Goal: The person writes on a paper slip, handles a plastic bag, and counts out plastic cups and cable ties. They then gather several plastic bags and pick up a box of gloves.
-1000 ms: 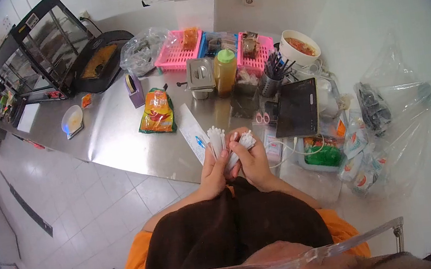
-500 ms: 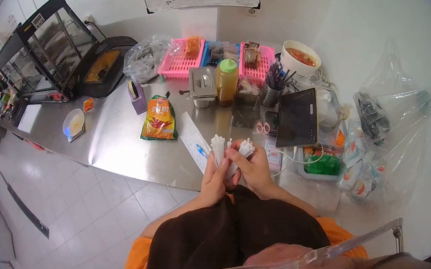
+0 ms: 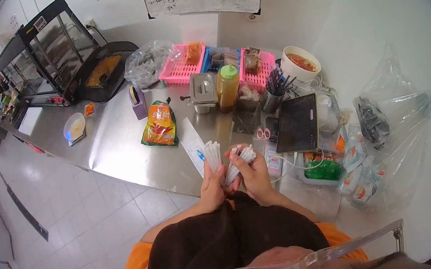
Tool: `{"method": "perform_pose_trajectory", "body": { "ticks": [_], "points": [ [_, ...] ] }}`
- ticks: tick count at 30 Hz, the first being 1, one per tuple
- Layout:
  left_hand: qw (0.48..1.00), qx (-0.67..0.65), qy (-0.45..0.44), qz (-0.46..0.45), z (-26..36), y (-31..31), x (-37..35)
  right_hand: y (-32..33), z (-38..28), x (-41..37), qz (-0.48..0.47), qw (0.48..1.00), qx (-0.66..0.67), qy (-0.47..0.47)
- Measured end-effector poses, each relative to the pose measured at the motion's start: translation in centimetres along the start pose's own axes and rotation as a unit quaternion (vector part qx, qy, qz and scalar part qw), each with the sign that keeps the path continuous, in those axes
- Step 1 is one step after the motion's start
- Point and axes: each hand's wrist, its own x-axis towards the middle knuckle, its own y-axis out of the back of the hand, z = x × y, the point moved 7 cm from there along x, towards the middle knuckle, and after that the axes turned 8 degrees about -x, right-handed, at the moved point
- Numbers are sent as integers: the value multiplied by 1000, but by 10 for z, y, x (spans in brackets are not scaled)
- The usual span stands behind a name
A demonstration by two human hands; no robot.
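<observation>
My left hand (image 3: 212, 187) is closed around a bundle of thin white straws (image 3: 213, 157), whose tops fan out above the thumb. A second bundle of white straws (image 3: 245, 155) is in my right hand (image 3: 255, 175), the thumb lying across it. Both hands are close together at the table's front edge, just above my dark apron (image 3: 230, 237). The lower ends of the straws are partly hidden by my fingers. Beside my left hand lies a sheet of paper (image 3: 189, 138) with a blue pen (image 3: 201, 154) on it.
A yellow-green packet (image 3: 159, 124), a sauce bottle (image 3: 228, 88) and a steel container (image 3: 202, 89) stand on the steel table (image 3: 117, 142). To the right are a tablet (image 3: 296, 123), pink scissors (image 3: 263, 134) and a white cable (image 3: 291, 163). Pink baskets (image 3: 180, 72) line the back.
The two straw bundles have tilted and spread apart at their tops, the left one leaning left. My hands have moved slightly lower and a little apart.
</observation>
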Motion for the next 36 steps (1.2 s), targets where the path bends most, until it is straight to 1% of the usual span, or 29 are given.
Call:
{"method": "perform_pose_trajectory", "body": {
  "ticks": [3,7,9,12,15,16,18,21,24,27,30,33,36],
  "points": [
    [997,53,-41,45,4,-3,3,0,1,1,-9,1000,-5,0],
    [1000,20,-21,2,1,-2,2,-2,-3,2,-3,1000,-23,18],
    [1000,7,-17,-14,5,-9,2,0,0,5,-2,1000,-21,8],
    [998,50,0,-29,4,-4,3,2,5,7,-2,1000,-23,1],
    [998,53,-20,35,7,-6,4,3,6,7,-1,1000,11,-7],
    [998,50,-18,33,7,-6,5,3,6,7,0,1000,28,-11],
    [999,42,-15,29,7,-5,5,1,3,8,-13,999,29,11],
    [999,33,-11,-18,5,-6,7,0,-1,9,-30,999,20,26],
    [1000,23,8,-6,5,-7,8,-2,-5,9,-24,1000,9,15],
    [997,28,17,-68,6,-13,10,-1,-3,11,-26,999,-17,-8],
    [997,27,56,-47,0,-7,11,1,-3,12,-23,999,-41,-23],
    [999,3,34,9,-1,1,12,2,-5,13,-10,999,-41,-15],
    [999,-11,42,20,0,-1,12,1,-9,12,-6,1000,-29,-10]
  ]
}}
